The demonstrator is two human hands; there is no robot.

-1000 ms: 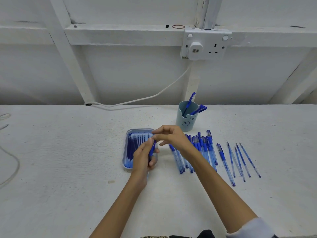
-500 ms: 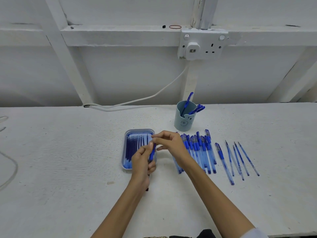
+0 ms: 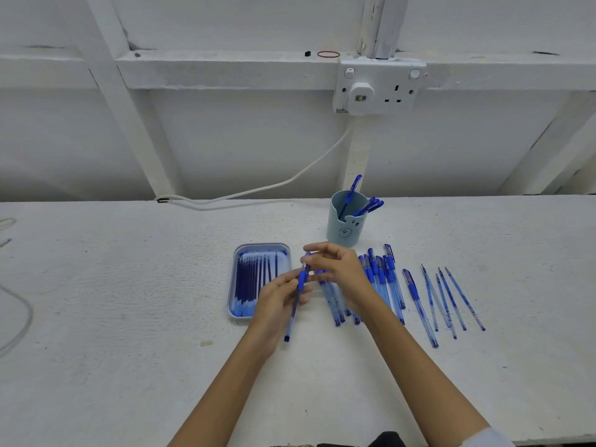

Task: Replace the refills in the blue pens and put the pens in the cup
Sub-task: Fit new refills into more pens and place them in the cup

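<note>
My left hand (image 3: 277,296) grips a blue pen (image 3: 296,301) by its barrel, tip end pointing up and away from me. My right hand (image 3: 338,269) pinches the pen's upper end with thumb and forefinger. Both hands hover just right of a blue tray (image 3: 238,262) holding several dark blue refills (image 3: 254,275). A row of capped blue pens (image 3: 383,279) lies on the table to the right, partly hidden by my right wrist. Several loose refills (image 3: 448,295) lie further right. A pale blue cup (image 3: 343,230) behind holds several blue pens.
The white table (image 3: 129,301) runs to a white wall with a double socket (image 3: 380,87) and a white cable (image 3: 258,188) trailing onto the table. Another cable loops at the far left edge (image 3: 19,317).
The pen has slid lower through my left hand, so more barrel shows below it. My right hand stayed at the pen's upper end.
</note>
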